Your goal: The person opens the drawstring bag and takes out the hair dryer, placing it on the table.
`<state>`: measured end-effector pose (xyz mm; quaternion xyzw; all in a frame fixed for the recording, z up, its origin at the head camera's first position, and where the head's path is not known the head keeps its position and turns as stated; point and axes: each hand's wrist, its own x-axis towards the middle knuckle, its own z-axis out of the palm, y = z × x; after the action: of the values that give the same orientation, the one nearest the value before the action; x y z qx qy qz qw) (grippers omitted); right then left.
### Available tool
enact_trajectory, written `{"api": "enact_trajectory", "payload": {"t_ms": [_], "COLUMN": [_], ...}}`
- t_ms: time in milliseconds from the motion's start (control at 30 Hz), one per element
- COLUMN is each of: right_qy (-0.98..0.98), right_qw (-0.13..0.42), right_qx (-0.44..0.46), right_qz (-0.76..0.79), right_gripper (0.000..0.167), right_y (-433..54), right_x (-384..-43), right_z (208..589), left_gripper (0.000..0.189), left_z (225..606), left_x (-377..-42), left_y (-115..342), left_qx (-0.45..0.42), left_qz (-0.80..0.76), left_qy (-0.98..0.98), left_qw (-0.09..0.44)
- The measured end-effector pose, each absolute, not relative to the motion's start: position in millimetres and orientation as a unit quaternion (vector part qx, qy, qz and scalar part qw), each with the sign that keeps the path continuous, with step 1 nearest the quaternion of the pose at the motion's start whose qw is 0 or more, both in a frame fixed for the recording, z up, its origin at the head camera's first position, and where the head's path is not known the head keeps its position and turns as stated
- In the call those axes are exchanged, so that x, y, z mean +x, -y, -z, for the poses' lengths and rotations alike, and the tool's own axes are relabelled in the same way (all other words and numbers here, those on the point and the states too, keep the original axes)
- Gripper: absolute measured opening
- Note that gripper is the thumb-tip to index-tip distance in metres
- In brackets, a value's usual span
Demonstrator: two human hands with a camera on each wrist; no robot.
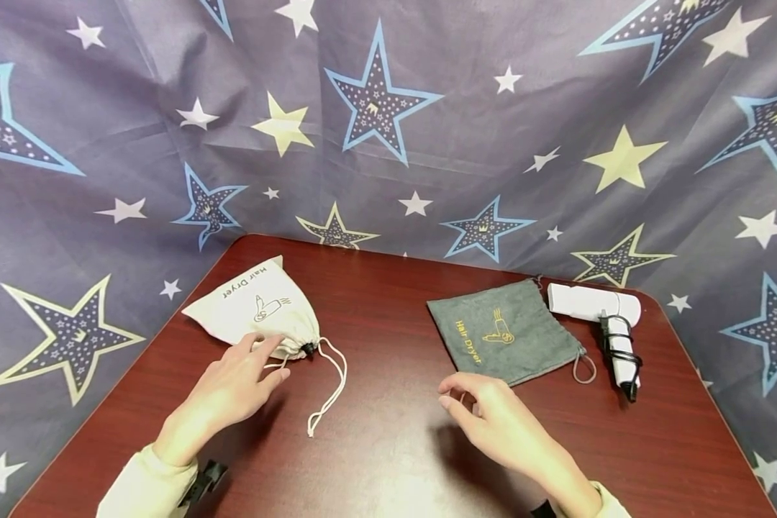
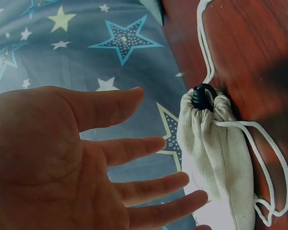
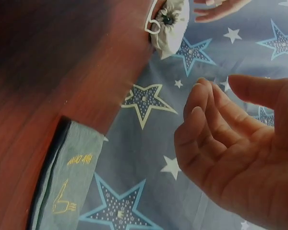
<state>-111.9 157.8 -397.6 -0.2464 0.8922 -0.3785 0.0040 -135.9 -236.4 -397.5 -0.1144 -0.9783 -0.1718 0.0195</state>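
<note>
A white drawstring bag (image 1: pixel 249 296), printed "Hair Dryer", lies at the left of the table, its mouth gathered by a black cord lock (image 2: pixel 200 97). Over its near edge hovers my left hand (image 1: pixel 229 385), fingers spread and nothing in them. In the left wrist view those fingers point toward the bag (image 2: pixel 216 163). My right hand (image 1: pixel 501 424) is in front of a flat grey drawstring bag (image 1: pixel 492 332) with gold print; its fingers curl loosely and hold nothing. A white hair dryer (image 1: pixel 589 303) lies right of the grey bag, black cord (image 1: pixel 611 354) wound round its handle.
The dark red wooden table (image 1: pixel 369 417) carries these things. White drawstrings (image 1: pixel 329 406) trail from the white bag toward the table's middle. A star-patterned cloth (image 1: pixel 375 180) hangs behind the table and along both sides.
</note>
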Motion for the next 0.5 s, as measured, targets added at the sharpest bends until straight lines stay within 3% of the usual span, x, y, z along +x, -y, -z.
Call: {"api": "enact_trajectory", "payload": {"t_ms": [500], "right_qy": [-0.890], "right_qw": [0.033], "right_qx": [-0.275], "right_qz": [0.362], "right_gripper": [0.009], "right_y": [-131], "right_x": [-132], "right_z": [401], "left_gripper": [0.058], "left_z": [399], "left_x": [-159], "left_y": [232], "left_qx": [-0.107], "left_qz": [0.174], "left_qy": [0.978], "left_qw": [-0.031]}}
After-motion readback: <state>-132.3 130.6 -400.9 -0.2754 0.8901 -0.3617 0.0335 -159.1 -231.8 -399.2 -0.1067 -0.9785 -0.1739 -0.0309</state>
